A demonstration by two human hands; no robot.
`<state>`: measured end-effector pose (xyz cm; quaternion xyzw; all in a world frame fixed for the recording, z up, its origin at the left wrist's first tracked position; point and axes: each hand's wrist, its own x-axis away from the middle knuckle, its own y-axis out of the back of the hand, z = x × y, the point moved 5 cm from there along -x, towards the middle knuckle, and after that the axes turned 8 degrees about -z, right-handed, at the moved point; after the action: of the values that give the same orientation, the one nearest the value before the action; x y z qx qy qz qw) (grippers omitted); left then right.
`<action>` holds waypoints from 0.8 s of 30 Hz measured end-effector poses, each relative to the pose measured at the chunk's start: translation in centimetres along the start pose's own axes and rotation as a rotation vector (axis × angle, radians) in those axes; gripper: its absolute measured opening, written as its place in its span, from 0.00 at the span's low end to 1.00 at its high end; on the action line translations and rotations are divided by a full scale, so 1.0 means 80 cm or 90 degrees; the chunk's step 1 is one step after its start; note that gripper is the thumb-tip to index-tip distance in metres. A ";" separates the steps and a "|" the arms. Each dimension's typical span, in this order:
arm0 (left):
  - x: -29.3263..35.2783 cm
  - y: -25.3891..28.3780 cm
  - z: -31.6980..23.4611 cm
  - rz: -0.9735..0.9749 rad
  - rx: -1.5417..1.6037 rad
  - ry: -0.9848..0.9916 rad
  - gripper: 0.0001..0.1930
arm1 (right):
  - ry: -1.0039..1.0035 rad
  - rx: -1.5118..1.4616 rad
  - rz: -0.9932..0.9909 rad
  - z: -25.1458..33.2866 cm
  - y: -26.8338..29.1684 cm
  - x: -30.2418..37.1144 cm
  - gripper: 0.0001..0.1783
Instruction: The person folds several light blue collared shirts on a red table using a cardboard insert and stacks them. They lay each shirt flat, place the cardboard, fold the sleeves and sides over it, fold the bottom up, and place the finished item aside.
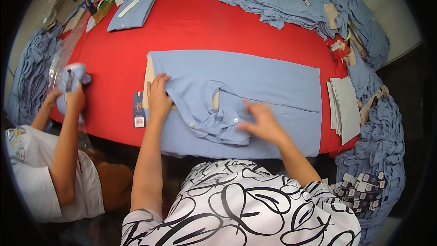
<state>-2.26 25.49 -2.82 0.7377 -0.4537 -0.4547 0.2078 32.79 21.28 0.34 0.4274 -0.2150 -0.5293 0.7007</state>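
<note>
A light blue shirt (277,86) lies spread on the red table before me, partly folded, with its sleeve and cuff bunched across the middle. Two white buttons show on the bunched cloth. Along the left edge a beige board (149,79) peeks out, and a dark blue hang tag (139,109) sticks out beside it. My left hand (159,98) rests on that edge, fingers laid over cloth and board, thumb apart. Above the bunched cuff hovers my right hand (264,123), slightly blurred, its fingers spread and nothing visible in them.
A co-worker's hands (73,98) at the left hold a folded blue garment near clear plastic bags (68,50). One folded shirt (134,11) lies at the far left. Heaped blue shirts (282,0) fill the far right. White sheets (343,109) and many tags (364,189) sit right.
</note>
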 end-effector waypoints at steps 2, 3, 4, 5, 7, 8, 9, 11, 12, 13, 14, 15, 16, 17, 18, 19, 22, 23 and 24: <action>-0.001 0.004 -0.015 -0.005 -0.001 0.003 0.20 | -0.007 -0.101 0.151 0.040 -0.010 0.011 0.27; -0.002 0.004 -0.016 -0.005 -0.003 -0.003 0.20 | -0.022 -0.168 0.219 0.042 -0.009 0.007 0.27; -0.001 0.005 -0.015 -0.005 -0.006 -0.008 0.19 | -0.038 -0.235 0.288 0.045 -0.005 0.001 0.26; 0.003 0.006 -0.009 0.005 -0.026 -0.004 0.19 | -0.030 -0.236 0.272 0.049 0.020 -0.012 0.20; 0.000 0.001 -0.004 0.029 -0.051 -0.013 0.20 | -0.143 -0.385 0.132 -0.002 0.056 -0.034 0.18; 0.000 0.003 -0.003 0.020 -0.040 0.000 0.20 | -0.169 -0.481 0.071 -0.015 0.077 -0.048 0.17; 0.001 0.007 0.000 0.010 -0.032 0.013 0.21 | -0.154 -0.619 0.034 -0.006 0.107 -0.071 0.16; -0.005 0.004 -0.003 0.005 -0.011 0.021 0.23 | -0.225 -0.493 -0.067 -0.072 0.125 -0.091 0.19; -0.007 0.000 -0.001 0.009 -0.008 0.024 0.24 | -0.228 -0.453 -0.092 -0.104 0.113 -0.091 0.20; -0.009 -0.005 -0.003 0.014 -0.004 0.027 0.25 | -0.232 -0.413 -0.116 -0.140 0.095 -0.091 0.21; -0.009 -0.008 -0.004 0.013 -0.001 0.026 0.25 | -0.235 -0.376 -0.133 -0.162 0.083 -0.092 0.23; -0.007 -0.004 -0.003 0.009 -0.003 0.028 0.26 | -0.242 -0.342 -0.143 -0.161 0.073 -0.089 0.24; -0.006 -0.001 -0.003 0.005 -0.005 0.030 0.26 | -0.240 -0.294 -0.148 -0.161 0.067 -0.088 0.25; -0.005 0.001 -0.005 0.006 -0.003 0.032 0.26 | -0.241 -0.248 -0.155 -0.157 0.062 -0.082 0.25; -0.005 0.001 -0.007 0.008 -0.001 0.032 0.27 | -0.243 -0.200 -0.162 -0.155 0.060 -0.079 0.26; -0.007 0.001 -0.010 0.010 0.002 0.032 0.28 | -0.206 -0.113 -0.184 -0.150 0.060 -0.080 0.26; -0.003 0.004 -0.009 -0.004 -0.014 0.045 0.28 | -0.101 0.106 -0.253 -0.105 0.062 -0.082 0.23; -0.003 0.005 -0.007 -0.017 -0.005 0.040 0.28 | -0.064 0.149 -0.285 -0.079 0.064 -0.082 0.22; -0.002 0.006 -0.004 -0.028 0.002 0.035 0.27 | -0.029 0.190 -0.317 -0.050 0.062 -0.077 0.20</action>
<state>-2.22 25.33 -2.29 0.7601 -0.4322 -0.4378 0.2093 36.42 28.81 3.19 0.5535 -0.1950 -0.6568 0.4735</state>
